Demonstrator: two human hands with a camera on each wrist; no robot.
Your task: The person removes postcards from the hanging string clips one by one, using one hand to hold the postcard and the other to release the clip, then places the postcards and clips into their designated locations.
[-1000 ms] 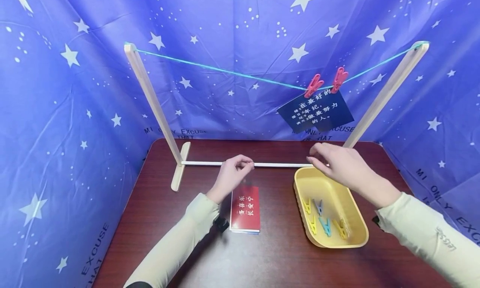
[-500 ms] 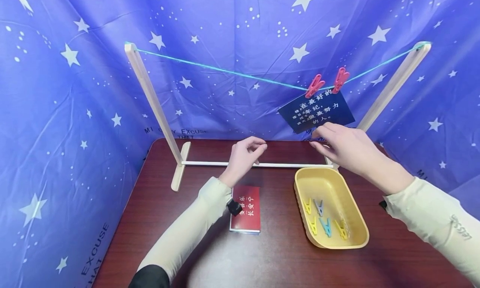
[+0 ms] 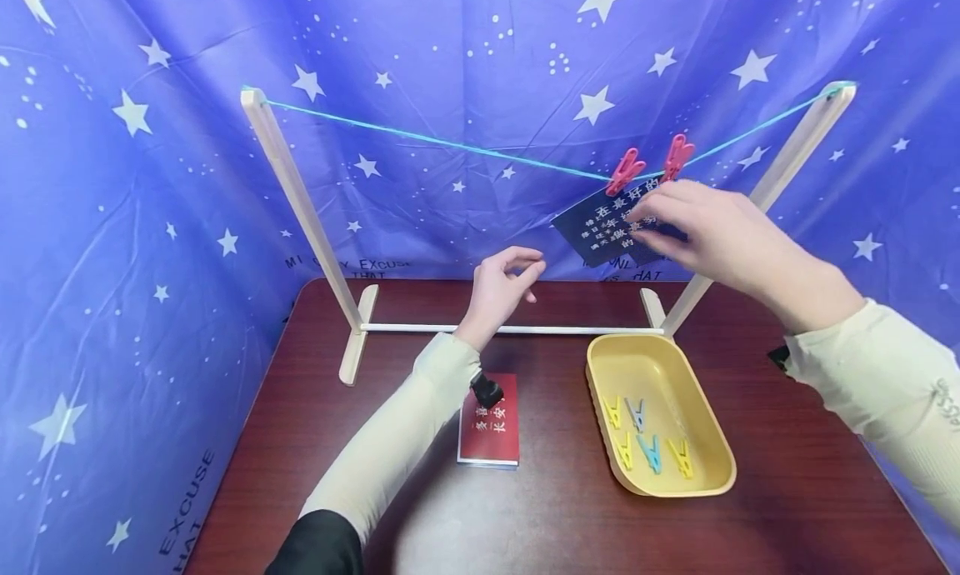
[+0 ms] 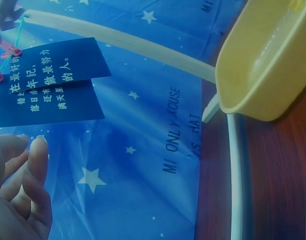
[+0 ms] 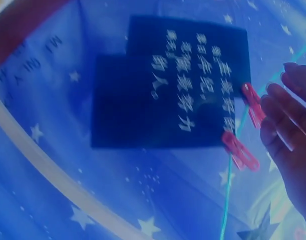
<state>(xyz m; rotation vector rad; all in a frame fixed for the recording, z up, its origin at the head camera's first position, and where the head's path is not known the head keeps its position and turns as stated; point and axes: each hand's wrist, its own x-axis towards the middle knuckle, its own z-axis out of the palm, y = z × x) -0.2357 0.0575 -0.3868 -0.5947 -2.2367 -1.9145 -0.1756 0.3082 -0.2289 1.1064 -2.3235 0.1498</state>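
Note:
Two dark blue cards (image 5: 193, 90) with white Chinese characters overlap and hang from a turquoise string (image 3: 450, 144). Two pink clothespins (image 3: 626, 172) fasten them along their top edge. My right hand (image 3: 712, 229) is raised in front of the cards, covering part of their lettering in the head view. In the right wrist view its bent fingers (image 5: 280, 107) are close to the pegs and hold nothing; whether they touch is unclear. Lower and further left, my left hand (image 3: 501, 287) hovers with loosely bent fingers and nothing in them, below the cards in the left wrist view.
Wooden posts (image 3: 300, 200) joined by a white rod (image 3: 555, 330) carry the string. A yellow basin (image 3: 660, 346) on the brown table (image 3: 555, 525) contains several yellow, blue and grey clothespins. Beneath my left forearm lies a stack of cards (image 3: 489, 442), red on top.
My right hand has risen from above the basin to the hanging cards. My left hand has moved up and to the right, away from the red card stack.

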